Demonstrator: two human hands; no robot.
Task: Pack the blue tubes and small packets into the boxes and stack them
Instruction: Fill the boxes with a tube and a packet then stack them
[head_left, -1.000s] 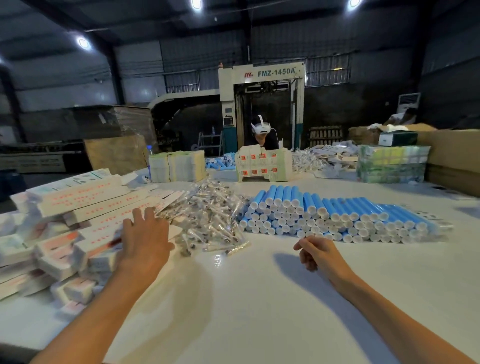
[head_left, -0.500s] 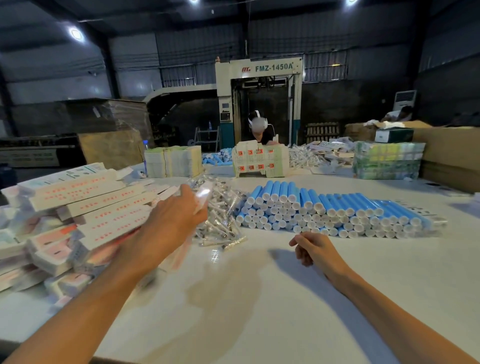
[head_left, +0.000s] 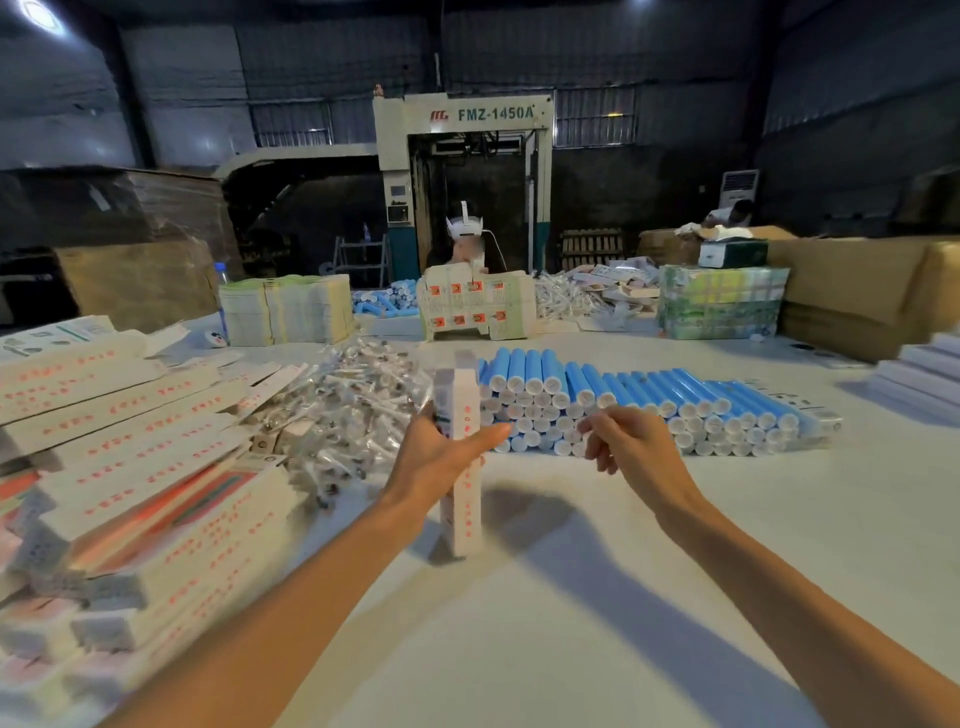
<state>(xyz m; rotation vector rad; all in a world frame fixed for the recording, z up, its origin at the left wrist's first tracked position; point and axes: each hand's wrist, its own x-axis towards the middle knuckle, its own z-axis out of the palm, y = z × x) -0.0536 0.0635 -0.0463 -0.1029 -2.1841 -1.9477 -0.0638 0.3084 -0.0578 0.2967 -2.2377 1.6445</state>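
A long white carton (head_left: 462, 395) with red print is standing upright at the centre of the white table (head_left: 597, 623), its lower end apparently touching the surface. The left hand (head_left: 436, 462) is grasping it around the middle, thumb lying across the front face. The right hand (head_left: 636, 447) is hovering just beside the carton, fingers loosely curled and holding nothing.

Behind the right hand, the blue tubes (head_left: 675, 395) are lying in a stacked row, caps toward the viewer. The small packets (head_left: 358, 410) are heaped just left of the carton, and the carton pile (head_left: 135, 441) is sitting at far left.

The step in hand is judged to be readying one carton for filling. The next move is likely calling for the right hand to open the top flap, then fetch a tube while the left is steadying the carton.
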